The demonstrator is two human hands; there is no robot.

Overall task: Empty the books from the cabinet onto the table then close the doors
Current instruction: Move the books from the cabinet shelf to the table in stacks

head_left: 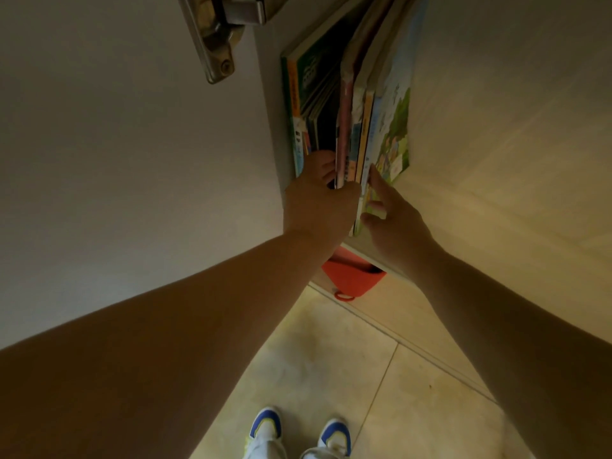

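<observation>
Books (357, 127) stand upright on a cabinet shelf (371, 250), spines toward the camera, in two bunches with a dark gap between: a green-covered group (298, 94) at left, leaning; a pink-spined group with an illustrated cover (394, 127) at right. Thin, large-format picture books by the look; each probably light and a bit floppy, glossy covers likely slick, and a bunch taken together heavier and prone to fan or slide apart. Best hold, judged: squeeze the bunch from both flat sides near the lower spines, supporting the bottom edge. Left hand (319, 200) has fingers reaching into the gap and thumb across the spines, gripping the right bunch's left face. Right hand (394, 223) rests loosely at the outer cover, index finger straight along it, other fingers relaxed, not clamped on anything. Door (116, 160) open at left, hinge (222, 34) above. Red bag (352, 274) on the shelf below. Tiled floor (331, 359), shoes (298, 432) nearest. Table not in view.
</observation>
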